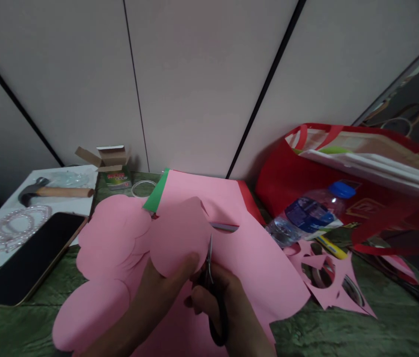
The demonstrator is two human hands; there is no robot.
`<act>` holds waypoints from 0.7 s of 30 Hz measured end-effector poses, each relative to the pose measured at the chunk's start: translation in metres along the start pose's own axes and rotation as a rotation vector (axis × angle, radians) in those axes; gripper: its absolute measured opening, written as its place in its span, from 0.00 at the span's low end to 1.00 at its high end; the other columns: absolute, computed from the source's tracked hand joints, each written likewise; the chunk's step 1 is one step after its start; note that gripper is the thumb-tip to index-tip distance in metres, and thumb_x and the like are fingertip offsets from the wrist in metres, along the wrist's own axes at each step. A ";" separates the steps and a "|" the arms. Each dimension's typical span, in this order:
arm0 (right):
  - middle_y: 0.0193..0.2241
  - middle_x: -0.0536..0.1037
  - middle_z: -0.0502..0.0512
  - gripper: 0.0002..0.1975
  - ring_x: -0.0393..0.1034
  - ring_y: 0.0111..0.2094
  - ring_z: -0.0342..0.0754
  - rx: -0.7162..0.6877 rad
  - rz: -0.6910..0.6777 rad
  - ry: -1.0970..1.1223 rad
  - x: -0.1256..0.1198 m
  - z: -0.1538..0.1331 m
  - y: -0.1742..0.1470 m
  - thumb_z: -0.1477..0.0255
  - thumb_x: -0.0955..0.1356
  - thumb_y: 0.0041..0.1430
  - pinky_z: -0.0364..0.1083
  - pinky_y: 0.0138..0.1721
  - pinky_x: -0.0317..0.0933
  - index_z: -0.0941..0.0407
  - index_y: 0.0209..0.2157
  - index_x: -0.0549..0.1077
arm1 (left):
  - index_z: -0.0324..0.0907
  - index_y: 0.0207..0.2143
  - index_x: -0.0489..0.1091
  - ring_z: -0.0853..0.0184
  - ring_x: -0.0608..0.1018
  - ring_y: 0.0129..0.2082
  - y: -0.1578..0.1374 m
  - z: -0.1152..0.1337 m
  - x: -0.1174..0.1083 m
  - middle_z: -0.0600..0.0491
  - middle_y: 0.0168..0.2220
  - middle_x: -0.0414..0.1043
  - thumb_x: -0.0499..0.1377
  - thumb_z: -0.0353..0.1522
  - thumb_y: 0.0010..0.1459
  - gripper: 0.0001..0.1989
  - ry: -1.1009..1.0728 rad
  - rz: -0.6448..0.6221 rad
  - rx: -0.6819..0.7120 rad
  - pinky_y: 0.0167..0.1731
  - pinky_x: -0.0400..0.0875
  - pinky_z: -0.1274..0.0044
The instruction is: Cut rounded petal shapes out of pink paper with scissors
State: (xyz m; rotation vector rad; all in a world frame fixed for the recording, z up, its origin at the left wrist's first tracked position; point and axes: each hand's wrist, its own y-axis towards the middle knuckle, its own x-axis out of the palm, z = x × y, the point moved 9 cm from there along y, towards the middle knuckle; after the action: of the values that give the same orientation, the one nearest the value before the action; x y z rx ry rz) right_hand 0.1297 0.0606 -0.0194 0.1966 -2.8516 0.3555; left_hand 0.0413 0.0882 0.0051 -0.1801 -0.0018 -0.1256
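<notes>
My left hand (168, 285) pinches a rounded piece of pink paper (179, 235), its thumb lying on the front near the lower right edge. In my right hand (224, 297) is a pair of scissors (221, 317) with black handles, my fingers wrapped round the loops. The blades point up along the right edge of the pink piece. Under both hands lie large pink paper sheets (269, 267), one with a curved notch cut in it. To the left, several pink rounded cutouts (112, 235) are piled up.
On the left are a black phone (32, 258), a hammer (56, 192), bead strings (12, 228) and an opened small box (116, 173). A water bottle (306, 215) leans by a red bag (283, 168) on the right, near pink paper scraps (331, 285) and a yellow tool (331, 247).
</notes>
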 end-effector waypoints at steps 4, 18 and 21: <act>0.18 0.65 0.45 0.18 0.61 0.22 0.42 0.021 0.018 -0.037 0.000 -0.002 -0.003 0.59 0.71 0.42 0.42 0.24 0.54 0.59 0.28 0.69 | 0.43 0.14 0.65 0.70 0.66 0.10 -0.002 0.004 0.001 0.58 0.08 0.64 0.56 0.36 0.50 0.14 -0.020 0.012 -0.002 0.11 0.62 0.79; 0.16 0.66 0.44 0.13 0.61 0.19 0.40 0.050 0.065 -0.018 -0.002 0.001 -0.004 0.65 0.70 0.42 0.41 0.22 0.55 0.58 0.24 0.65 | 0.42 0.15 0.66 0.69 0.68 0.12 -0.001 0.006 0.000 0.58 0.10 0.66 0.57 0.35 0.49 0.12 -0.036 0.001 0.043 0.13 0.64 0.79; 0.15 0.65 0.44 0.10 0.62 0.19 0.41 0.048 0.066 -0.041 -0.003 0.001 -0.004 0.67 0.69 0.43 0.41 0.21 0.55 0.58 0.24 0.65 | 0.43 0.14 0.66 0.67 0.70 0.13 -0.001 0.008 -0.001 0.57 0.10 0.67 0.56 0.37 0.49 0.14 0.002 -0.004 0.053 0.15 0.66 0.77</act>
State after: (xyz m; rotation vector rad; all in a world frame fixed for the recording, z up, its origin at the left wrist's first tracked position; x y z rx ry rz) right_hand 0.1329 0.0565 -0.0200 0.1208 -2.8969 0.4380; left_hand 0.0406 0.0890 0.0133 -0.1272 -0.0038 -0.1300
